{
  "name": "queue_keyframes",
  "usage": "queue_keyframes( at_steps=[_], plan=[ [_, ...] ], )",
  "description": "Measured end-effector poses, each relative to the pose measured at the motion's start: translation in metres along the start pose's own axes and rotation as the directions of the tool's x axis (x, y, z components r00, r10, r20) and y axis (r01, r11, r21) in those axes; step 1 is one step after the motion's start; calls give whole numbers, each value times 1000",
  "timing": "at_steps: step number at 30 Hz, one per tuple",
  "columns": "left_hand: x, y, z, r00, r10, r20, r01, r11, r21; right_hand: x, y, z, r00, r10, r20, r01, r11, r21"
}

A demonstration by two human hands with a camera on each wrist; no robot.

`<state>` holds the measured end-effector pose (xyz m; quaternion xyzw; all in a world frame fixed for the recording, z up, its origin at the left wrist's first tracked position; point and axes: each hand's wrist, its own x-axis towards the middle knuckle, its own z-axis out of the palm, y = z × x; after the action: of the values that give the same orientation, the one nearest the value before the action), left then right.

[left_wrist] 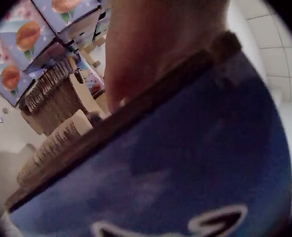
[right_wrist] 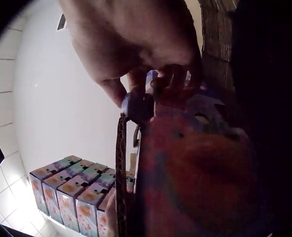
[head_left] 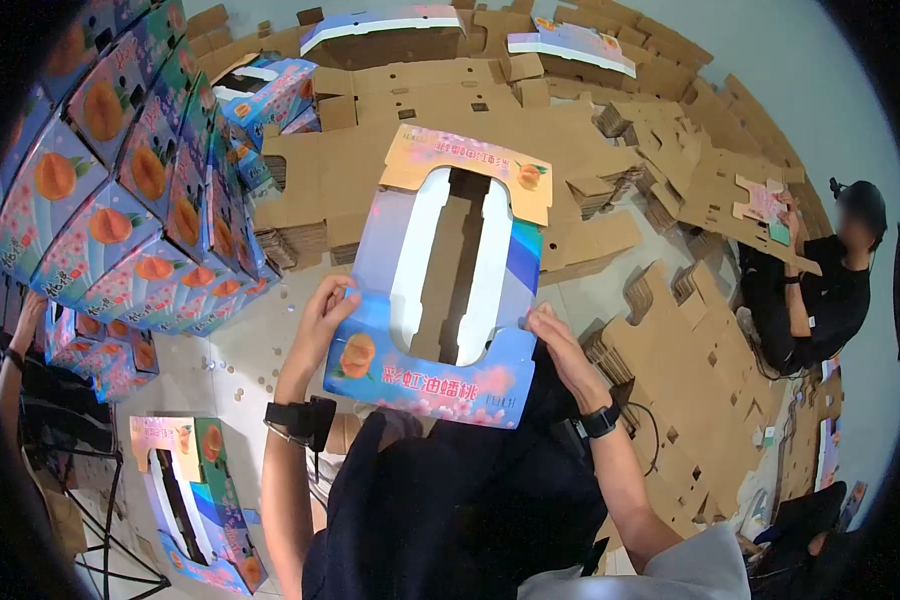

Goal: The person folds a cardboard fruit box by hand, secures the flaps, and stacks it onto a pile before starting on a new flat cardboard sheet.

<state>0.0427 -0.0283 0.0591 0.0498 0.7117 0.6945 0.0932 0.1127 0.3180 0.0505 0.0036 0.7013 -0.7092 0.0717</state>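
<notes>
Plain brown cardboard sheets cover the tiled floor in flat piles. Above them, in front of the person's chest, one printed carton blank with a single long window is held upright. The left hand grips its lower left edge with curled fingers, and the right hand pinches the lower right corner. One similar window carton lies at the lower left. Many stacked peach boxes stand at the left, too many to count surely. One second person sits at the right.
</notes>
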Motion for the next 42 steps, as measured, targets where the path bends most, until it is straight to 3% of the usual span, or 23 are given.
queue_keyframes(
  at_steps=[4, 9, 10, 12, 14, 15, 16, 17, 20, 22, 24, 26, 30, 33, 38, 39, 41, 42],
  plan=[
    [-6, 10, 8, 997, 66, -31, -68, 995, -66, 3, 3, -1, 998, 25, 53, -27, 999, 29],
    [-15, -3, 9, 996, 63, -56, -71, 984, -162, 1, 2, -4, 999, -36, 5, 36, 994, -105],
    [-16, -2, 12, 988, 111, -105, -125, 982, -139, 1, 2, 1, 999, -39, 18, 40, 994, -101],
    [-21, 2, 8, 976, 152, -159, -168, 981, -97, -4, 6, 11, 951, -207, -229, 162, 966, -200],
    [-22, 5, 5, 906, 6, -424, -200, 888, -415, 6, 9, 11, 918, -262, -297, 180, 944, -275],
    [-24, 3, -1, 892, 110, -439, -310, 854, -418, 12, 4, 13, 942, -203, -267, 145, 964, -222],
    [-24, -1, -6, 896, 114, -429, -309, 854, -418, 20, -1, 12, 961, -150, -230, 112, 979, -170],
    [-23, -7, -10, 917, 145, -373, -304, 858, -414, 29, 7, -6, 974, -178, -140, 132, 949, -288],
    [-32, -11, 6, 954, 123, -274, -231, 882, -410, 57, -21, -16, 972, -145, -184, 86, 952, -294],
    [-43, 12, 28, 940, 28, -339, -90, 982, -167, 76, -29, -15, 955, -203, -216, 123, 934, -334],
    [-48, 4, 35, 954, 29, -299, -98, 971, -218, 98, -25, -15, 936, -261, -234, 161, 913, -375],
    [-52, 15, 45, 961, 94, -261, -124, 987, -101, 124, -7, -18, 856, -436, -279, 176, 752, -635],
    [-49, 7, 40, 966, 140, -218, -120, 987, 102, 140, -13, -21, 850, -399, -345, 35, 695, -718],
    [-49, 4, 41, 955, 135, -264, -111, 988, 105, 141, -18, -18, 837, -447, -316, 43, 630, -775],
    [-52, 5, 37, 967, 95, -238, -72, 992, 104, 140, -34, -28, 810, -525, -261, -65, 362, -930],
    [-50, 4, 35, 969, 86, -232, -72, 995, 68, 139, -47, -27, 808, -530, -258, -62, 360, -931],
    [-50, 3, 34, 973, 93, -212, -91, 996, 20, 132, -81, -21, 757, -628, -179, 129, 412, -902],
    [-51, 3, 34, 977, 99, -187, -106, 994, -25, 130, -98, -13, 758, -630, -169, 136, 405, -904]
  ],
)
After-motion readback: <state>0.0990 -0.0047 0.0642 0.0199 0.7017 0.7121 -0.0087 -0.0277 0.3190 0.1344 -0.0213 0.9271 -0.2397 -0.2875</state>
